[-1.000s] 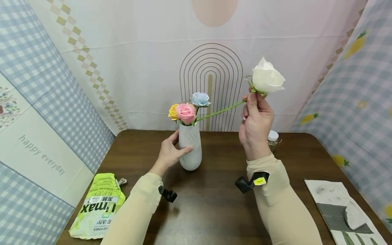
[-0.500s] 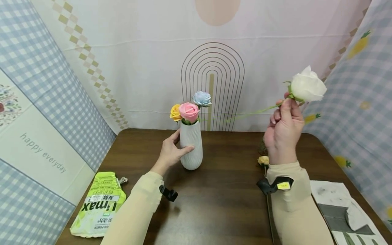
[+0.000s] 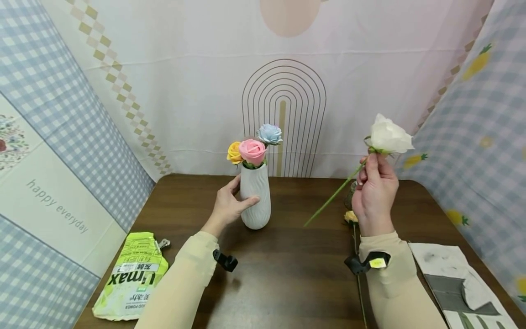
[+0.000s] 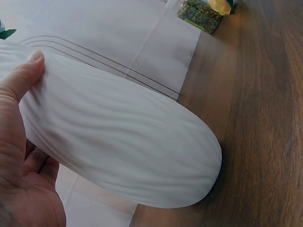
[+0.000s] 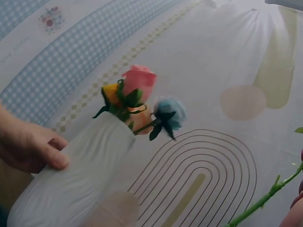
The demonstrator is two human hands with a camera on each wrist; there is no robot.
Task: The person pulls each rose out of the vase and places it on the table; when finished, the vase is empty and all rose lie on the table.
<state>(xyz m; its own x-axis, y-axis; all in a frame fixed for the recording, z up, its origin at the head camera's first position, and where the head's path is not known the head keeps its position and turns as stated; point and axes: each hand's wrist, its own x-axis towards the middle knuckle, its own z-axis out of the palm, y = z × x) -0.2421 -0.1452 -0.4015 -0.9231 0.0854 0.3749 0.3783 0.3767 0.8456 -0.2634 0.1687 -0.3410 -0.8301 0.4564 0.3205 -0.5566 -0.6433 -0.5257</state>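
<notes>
A white ribbed vase [image 3: 256, 205] stands on the table, and my left hand [image 3: 226, 203] grips its left side with the thumb across the front. In its mouth are a pink rose [image 3: 252, 152], a yellow rose [image 3: 234, 153] and a light blue rose [image 3: 270, 134]; the right wrist view also shows an orange bloom [image 5: 140, 119] below them. Off to the right, my right hand [image 3: 375, 192] pinches a white rose [image 3: 389, 135] just under its bloom. Its green stem [image 5: 258, 204] slants down to the left, the tip apart from the vase.
A green and white bag [image 3: 131, 278] lies at the table's left. Behind my right hand is a jar [image 4: 201, 16] of green and brown bits. A long-stemmed yellow flower [image 3: 350, 217] lies by my right forearm, with a flat white and grey package [image 3: 456, 278] farther right.
The white rose's stem tip was at the vase's flowers; my right hand has carried it right, then lowered it, and the stem now points down-left. My left hand has stayed on the vase.
</notes>
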